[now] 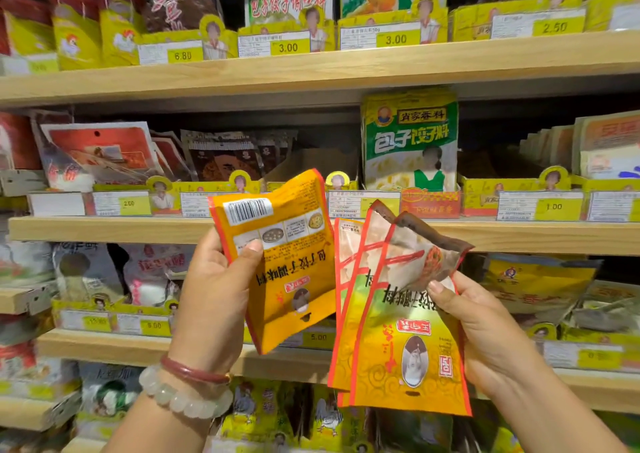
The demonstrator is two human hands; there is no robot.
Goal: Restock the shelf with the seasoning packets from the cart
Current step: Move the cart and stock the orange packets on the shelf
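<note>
A single packet sits in the left hand, at nine o'clock from the stacked packets in the right hand. Behind both, at twelve o'clock, a standing packet rests on the wooden shelf.

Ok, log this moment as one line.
left hand: grips orange packet, back side showing | right hand: grips packet stack, upside down | both held before middle shelf | not yet placed

Glossy plastic seasoning packets; pale matt wooden shelf.
</note>
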